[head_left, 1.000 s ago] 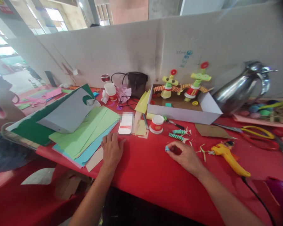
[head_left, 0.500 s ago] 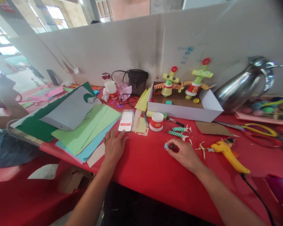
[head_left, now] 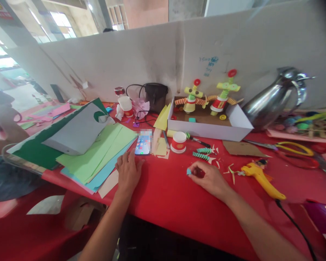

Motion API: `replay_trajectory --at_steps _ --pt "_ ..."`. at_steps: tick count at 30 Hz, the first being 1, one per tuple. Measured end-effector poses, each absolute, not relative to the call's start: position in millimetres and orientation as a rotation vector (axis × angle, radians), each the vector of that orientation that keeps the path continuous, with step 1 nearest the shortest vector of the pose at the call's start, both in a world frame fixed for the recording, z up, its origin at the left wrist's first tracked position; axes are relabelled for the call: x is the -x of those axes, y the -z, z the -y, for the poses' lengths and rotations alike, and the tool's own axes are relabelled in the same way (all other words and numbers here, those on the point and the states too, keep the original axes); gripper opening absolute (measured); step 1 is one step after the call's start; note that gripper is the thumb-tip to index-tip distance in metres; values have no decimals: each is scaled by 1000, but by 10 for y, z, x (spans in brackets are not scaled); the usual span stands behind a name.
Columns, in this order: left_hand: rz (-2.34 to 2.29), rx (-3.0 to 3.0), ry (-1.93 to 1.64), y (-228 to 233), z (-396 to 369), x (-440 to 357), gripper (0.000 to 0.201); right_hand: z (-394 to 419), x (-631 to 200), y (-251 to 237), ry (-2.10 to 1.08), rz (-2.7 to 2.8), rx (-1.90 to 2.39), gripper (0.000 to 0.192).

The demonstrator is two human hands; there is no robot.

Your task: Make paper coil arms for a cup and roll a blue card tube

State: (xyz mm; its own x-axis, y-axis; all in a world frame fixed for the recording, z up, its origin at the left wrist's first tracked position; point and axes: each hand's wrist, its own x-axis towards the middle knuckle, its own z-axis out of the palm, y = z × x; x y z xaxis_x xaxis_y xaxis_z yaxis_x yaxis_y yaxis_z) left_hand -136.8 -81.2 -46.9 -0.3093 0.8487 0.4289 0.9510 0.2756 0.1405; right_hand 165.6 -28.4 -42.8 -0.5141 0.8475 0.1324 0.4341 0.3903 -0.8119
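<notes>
My left hand (head_left: 128, 173) rests palm down on the red tabletop, fingers loosely spread, just below a phone (head_left: 143, 145). The phone lies flat with its screen lit, showing icons; part of it is blurred. Between thumb and fingertips, my right hand (head_left: 210, 178) pinches a small light-blue piece (head_left: 188, 172), which looks like paper. A red and white paper cup (head_left: 178, 142) stands upside down beyond the hands. Two green folded paper springs (head_left: 201, 156) lie to the right of it. Further right is a yellow glue gun (head_left: 262, 179).
Green and blue paper sheets (head_left: 97, 152) lie at left. Behind, a white box (head_left: 210, 129) holds two paper-cup figures (head_left: 220, 103). A steel jug (head_left: 274, 98), yellow-and-red scissors (head_left: 293, 148) and a cardboard piece (head_left: 241, 148) are at right. A person's arm (head_left: 2, 134) shows at far left.
The phone screen has gone from a white page with a red button to a page of icons. My left fingers have drawn back slightly from the phone. The right hand keeps its pinch.
</notes>
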Motion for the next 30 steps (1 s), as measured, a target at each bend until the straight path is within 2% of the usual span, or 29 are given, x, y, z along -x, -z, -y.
replay_trajectory --at_steps 16,24,30 --pt "2420 1685 506 321 622 1458 63 299 -1676 425 -999 2168 1060 3" --pt "2349 1610 668 278 196 1454 39 338 -1662 417 -965 2151 1094 6" --pt "2304 1501 854 383 214 1646 35 345 -1647 408 -986 2190 1064 6"
